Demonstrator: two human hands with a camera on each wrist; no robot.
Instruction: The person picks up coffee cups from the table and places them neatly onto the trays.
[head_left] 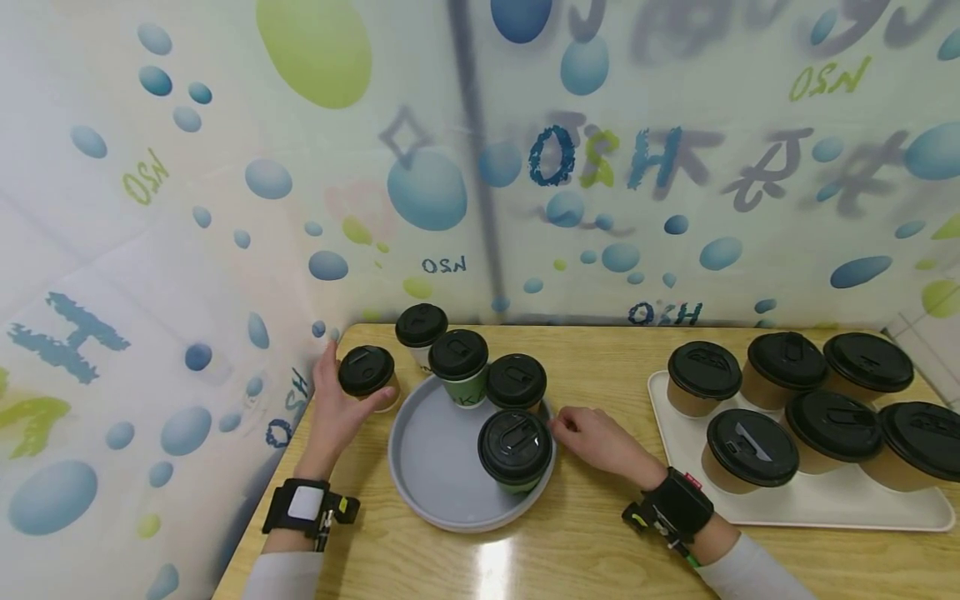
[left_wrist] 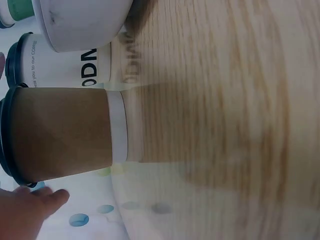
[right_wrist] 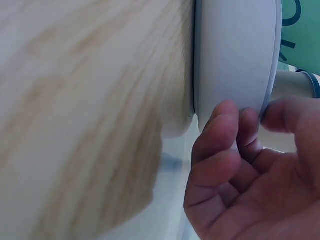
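Note:
My left hand (head_left: pixel 335 412) spreads around a brown paper coffee cup (head_left: pixel 366 372) with a black lid, left of the round grey tray (head_left: pixel 427 467). The thumb lies in front of the cup; in the left wrist view a gap shows between the fingers (left_wrist: pixel 55 200) and the cup wall. My right hand (head_left: pixel 597 437) pinches the tray's right rim between thumb and curled fingers, seen closely in the right wrist view. On the tray stand a green cup (head_left: pixel 467 387) at the back, a lidded cup (head_left: pixel 517 383) beside it and another green cup (head_left: pixel 514 450) at the front right.
Behind the round tray stands a white printed cup (head_left: pixel 422 329) with a black lid. To the right, a cream rectangular tray (head_left: pixel 847 508) bears several brown lidded cups (head_left: pixel 750 454). A patterned curtain (head_left: pixel 600 217) borders the wooden table (head_left: pixel 585 542) at the back and left.

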